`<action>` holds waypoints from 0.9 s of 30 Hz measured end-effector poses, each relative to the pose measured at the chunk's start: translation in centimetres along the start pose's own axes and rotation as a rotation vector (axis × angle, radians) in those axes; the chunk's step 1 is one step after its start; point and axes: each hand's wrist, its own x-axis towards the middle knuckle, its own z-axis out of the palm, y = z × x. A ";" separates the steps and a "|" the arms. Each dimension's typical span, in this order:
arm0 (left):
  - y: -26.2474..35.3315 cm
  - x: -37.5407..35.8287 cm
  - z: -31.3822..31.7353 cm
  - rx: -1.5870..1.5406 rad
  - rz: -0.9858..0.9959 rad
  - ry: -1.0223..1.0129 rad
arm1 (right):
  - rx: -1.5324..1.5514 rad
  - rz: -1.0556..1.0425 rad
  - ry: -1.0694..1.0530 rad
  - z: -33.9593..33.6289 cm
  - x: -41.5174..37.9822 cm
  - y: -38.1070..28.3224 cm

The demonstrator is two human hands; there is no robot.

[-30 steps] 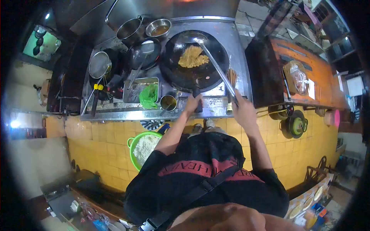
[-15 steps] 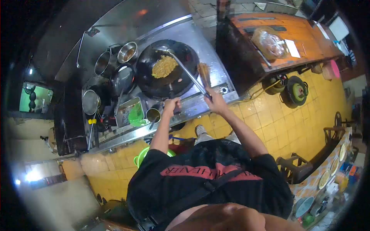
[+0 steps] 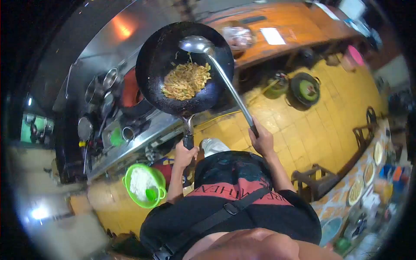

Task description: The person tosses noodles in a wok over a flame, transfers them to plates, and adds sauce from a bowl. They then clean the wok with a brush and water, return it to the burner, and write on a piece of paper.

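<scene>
My left hand (image 3: 185, 155) is closed round the handle of a large black wok (image 3: 151, 65), which is raised off the stove and tilted. Cooked food (image 3: 186, 81), yellowish-brown with bits of green, lies in the wok. A long metal ladle (image 3: 229, 84) is gripped in my right hand (image 3: 262, 141); its bowl is over the far part of the wok, above the food.
A green basket (image 3: 161, 175) of white rice stands at lower left. Pots and a metal counter edge (image 3: 143, 138) run along the left. An orange table (image 3: 299, 26) is beyond the wok, a dark stool (image 3: 314, 180) at right, plates of food (image 3: 356, 193) farther right.
The wok has been lifted off the stove, nearer to me, with my left hand on its handle. The ladle has moved with it. The view has turned toward the right.
</scene>
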 end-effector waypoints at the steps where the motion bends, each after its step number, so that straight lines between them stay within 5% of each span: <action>1: 1.7 0.0 2.7 0.028 -0.016 -0.070 | -0.091 -0.016 0.030 -1.9 -0.2 1.2; 7: 4.9 3.0 16.7 0.057 -0.034 -0.563 | -0.523 0.260 0.022 -11.9 -7.7 6.6; 12: 5.6 3.9 27.7 0.228 -0.018 -0.872 | -0.411 0.662 0.057 -19.9 -17.8 7.6; 17: 6.8 6.2 42.9 0.492 0.029 -1.039 | -0.227 0.855 0.461 -24.6 -21.4 13.1; 19: 9.0 5.6 49.8 0.524 0.040 -1.122 | -0.338 0.776 0.803 -26.9 -21.9 16.6; 24: 9.6 4.2 65.3 0.490 0.007 -1.276 | -0.409 1.085 0.775 -37.4 -21.0 21.5; 27: 12.5 2.1 74.0 0.581 0.171 -1.376 | -0.531 1.315 0.612 -42.9 -21.2 23.5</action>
